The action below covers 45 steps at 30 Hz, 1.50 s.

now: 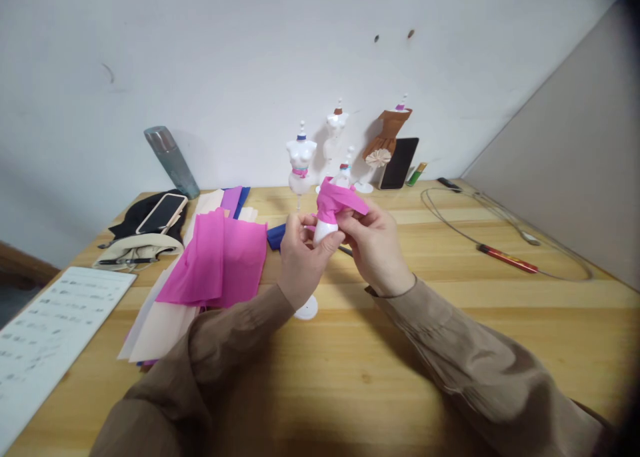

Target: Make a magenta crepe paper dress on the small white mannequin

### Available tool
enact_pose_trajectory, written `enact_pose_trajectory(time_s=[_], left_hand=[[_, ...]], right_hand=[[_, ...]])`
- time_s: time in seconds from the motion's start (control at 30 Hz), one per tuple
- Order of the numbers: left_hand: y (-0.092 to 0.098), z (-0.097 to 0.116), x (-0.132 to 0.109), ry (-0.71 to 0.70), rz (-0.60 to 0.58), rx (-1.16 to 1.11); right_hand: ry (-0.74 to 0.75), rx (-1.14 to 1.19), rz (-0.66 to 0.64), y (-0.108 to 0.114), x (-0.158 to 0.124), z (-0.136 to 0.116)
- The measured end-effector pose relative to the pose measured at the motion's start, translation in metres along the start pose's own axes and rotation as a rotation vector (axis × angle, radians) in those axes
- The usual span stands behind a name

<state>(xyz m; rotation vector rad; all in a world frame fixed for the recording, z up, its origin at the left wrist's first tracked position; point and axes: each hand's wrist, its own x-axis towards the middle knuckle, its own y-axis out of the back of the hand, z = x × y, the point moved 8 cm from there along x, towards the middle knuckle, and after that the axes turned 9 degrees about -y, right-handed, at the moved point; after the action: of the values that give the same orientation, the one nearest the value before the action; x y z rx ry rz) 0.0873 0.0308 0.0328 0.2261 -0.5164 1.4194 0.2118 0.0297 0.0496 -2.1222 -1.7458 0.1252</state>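
Note:
A small white mannequin (326, 231) with pink paper (336, 200) wrapped round its body is between my hands, over the wooden table. My left hand (306, 254) is closed round its lower left side, thumb across the white part. On the other side my right hand (377, 247) pinches the pink paper, which sticks out to the right in a loose flap. The white round base (307, 308) shows below my left wrist. Behind stand a white mannequin with a pink waist band (301, 160), another white one (336, 125) and one in a brown dress (391, 132).
Pink sheets (225, 257) lie on paler ones at the left, near a phone (163, 214), a tilted bottle (173, 160) and a printed sheet (55, 337). A dark tablet (399, 164) leans at the wall. A cable and red tool (507, 258) lie right.

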Motion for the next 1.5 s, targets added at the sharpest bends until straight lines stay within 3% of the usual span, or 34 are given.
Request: enact_pose_trajectory(time_s=[0.3,0.43,0.6,0.73,1.0,1.23,1.5], left_hand=[[0.016,0.006,0.007,-0.110,0.129,0.332],[0.009,0.013,0.006,-0.200,0.055,0.422],[-0.002,0.024,0.000,-0.277,-0.036,0.360],[0.000,0.027,-0.001,-0.254,-0.035,0.292],[0.013,0.006,0.016,-0.028,0.018,0.061],[0.006,0.013,0.017,-0.029,-0.040,0.034],[0.005,0.013,0.016,-0.024,-0.046,0.051]], right_hand=[[-0.089,0.005,-0.065,-0.002,0.000,0.015],[-0.090,0.058,-0.107,-0.008,-0.001,0.016],[-0.030,0.060,-0.052,-0.002,0.000,0.006],[0.000,0.023,0.013,0.005,0.002,0.003],[-0.006,0.015,-0.062,0.000,0.003,0.010],[0.124,-0.071,-0.087,-0.002,-0.001,0.001],[0.142,-0.147,-0.060,-0.006,-0.009,-0.004]])
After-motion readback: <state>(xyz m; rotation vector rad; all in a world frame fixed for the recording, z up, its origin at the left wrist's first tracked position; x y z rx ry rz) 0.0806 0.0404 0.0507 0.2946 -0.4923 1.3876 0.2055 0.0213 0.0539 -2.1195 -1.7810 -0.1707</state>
